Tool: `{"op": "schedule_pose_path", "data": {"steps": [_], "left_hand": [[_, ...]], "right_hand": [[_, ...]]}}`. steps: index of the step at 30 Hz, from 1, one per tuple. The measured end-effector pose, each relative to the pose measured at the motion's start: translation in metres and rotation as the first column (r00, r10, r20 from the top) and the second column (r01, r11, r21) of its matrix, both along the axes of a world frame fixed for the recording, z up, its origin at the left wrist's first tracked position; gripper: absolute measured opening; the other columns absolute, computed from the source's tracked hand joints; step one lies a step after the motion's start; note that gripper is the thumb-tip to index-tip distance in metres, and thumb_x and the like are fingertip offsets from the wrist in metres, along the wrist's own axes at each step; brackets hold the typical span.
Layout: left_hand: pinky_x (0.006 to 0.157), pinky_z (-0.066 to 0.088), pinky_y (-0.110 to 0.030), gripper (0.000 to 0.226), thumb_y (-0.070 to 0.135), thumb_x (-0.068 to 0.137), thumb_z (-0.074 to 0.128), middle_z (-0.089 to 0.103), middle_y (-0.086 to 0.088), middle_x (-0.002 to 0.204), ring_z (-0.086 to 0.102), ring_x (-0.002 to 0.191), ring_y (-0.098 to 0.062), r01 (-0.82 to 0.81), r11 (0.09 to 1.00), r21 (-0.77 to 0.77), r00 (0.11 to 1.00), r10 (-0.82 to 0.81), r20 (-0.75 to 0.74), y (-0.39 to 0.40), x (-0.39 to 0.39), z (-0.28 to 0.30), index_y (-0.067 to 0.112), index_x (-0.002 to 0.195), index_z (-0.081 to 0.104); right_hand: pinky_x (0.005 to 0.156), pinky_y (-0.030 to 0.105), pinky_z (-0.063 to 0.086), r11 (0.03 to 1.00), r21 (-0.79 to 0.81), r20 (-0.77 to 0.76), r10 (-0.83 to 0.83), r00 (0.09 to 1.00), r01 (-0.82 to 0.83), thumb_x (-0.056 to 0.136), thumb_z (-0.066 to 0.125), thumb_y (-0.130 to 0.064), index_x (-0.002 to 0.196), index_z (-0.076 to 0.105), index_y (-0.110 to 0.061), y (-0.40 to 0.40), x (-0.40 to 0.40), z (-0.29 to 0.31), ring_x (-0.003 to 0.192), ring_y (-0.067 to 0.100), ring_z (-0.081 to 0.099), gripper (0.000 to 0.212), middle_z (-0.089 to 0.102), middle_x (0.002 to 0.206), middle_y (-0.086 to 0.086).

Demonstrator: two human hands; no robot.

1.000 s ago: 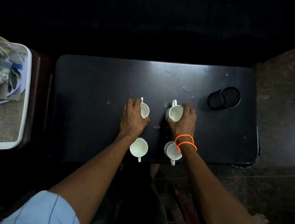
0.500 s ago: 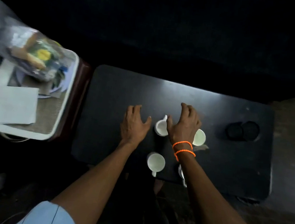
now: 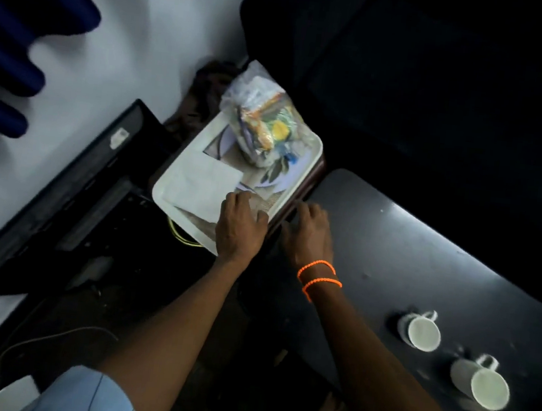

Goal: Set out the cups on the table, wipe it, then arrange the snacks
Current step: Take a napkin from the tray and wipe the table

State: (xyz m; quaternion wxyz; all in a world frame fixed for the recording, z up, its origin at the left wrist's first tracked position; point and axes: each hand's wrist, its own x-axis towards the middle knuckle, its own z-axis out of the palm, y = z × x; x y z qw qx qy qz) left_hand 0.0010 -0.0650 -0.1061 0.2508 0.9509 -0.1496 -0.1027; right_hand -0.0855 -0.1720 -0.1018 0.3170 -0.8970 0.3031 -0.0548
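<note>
A white tray stands left of the black table. On it lie a folded white cloth and a clear bag of snack packets over a patterned plate. My left hand hovers over the tray's near corner with fingers relaxed, just beside the cloth. My right hand, with orange bracelets at the wrist, is above the gap between tray and table, fingers spread and holding nothing. Two white cups stand on the table at the lower right.
A dark flat screen leans along the white wall on the left. Blue curtain folds hang at the upper left. A yellow cable shows under the tray. A dark couch fills the upper right.
Both hands have left the cups and moved left to the tray. My view has swung left, so the tray is central and only two cups remain in sight.
</note>
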Motion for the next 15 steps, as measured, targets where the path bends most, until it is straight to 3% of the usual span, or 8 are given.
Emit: {"op": "schedule_pose_path", "data": {"steps": [4,8,10,15], "left_hand": [[0.098,0.05,-0.048,0.051,0.022,0.085,0.071,0.057,-0.014,0.13,0.055,0.123,-0.037,-0.079,0.994,0.072,0.994,0.084,-0.068,0.032,0.032,-0.011,0.007,0.132,0.058],[0.104,0.047,-0.047,0.058,0.019,0.087,0.069,0.058,-0.016,0.139,0.051,0.129,-0.036,-0.051,0.993,0.11,0.997,0.057,-0.056,0.053,0.048,-0.024,0.007,0.141,0.055],[0.101,0.047,-0.047,0.053,0.018,0.087,0.068,0.061,-0.015,0.136,0.051,0.127,-0.035,-0.018,0.993,0.118,1.0,0.021,-0.022,0.059,0.051,-0.029,0.007,0.138,0.058],[0.097,0.048,-0.048,0.042,0.019,0.086,0.066,0.064,-0.015,0.122,0.056,0.116,-0.038,0.033,0.993,0.115,0.999,-0.035,0.016,0.063,0.055,-0.032,0.007,0.126,0.064]], "right_hand": [[0.092,0.045,0.05,0.978,0.084,-0.076,0.197,0.977,-0.191,0.085,0.066,-0.015,0.13,0.055,-0.002,0.028,0.053,-0.011,0.115,0.037,0.053,0.048,0.057,0.123,0.018],[0.086,0.042,0.044,0.968,-0.085,-0.222,0.213,0.952,-0.237,0.087,0.054,-0.016,0.116,0.057,-0.005,0.036,0.094,-0.022,0.104,0.037,0.056,0.031,0.06,0.113,0.016],[0.088,0.042,0.043,0.969,-0.083,-0.215,0.211,0.954,-0.233,0.087,0.056,-0.016,0.116,0.057,-0.004,0.035,0.112,-0.027,0.105,0.038,0.055,0.031,0.059,0.114,0.019],[0.112,0.043,0.037,0.976,0.122,-0.191,0.203,0.96,-0.182,0.091,0.064,-0.035,0.144,0.041,-0.001,0.032,0.163,-0.033,0.133,0.039,0.041,0.067,0.043,0.147,0.024]]}}
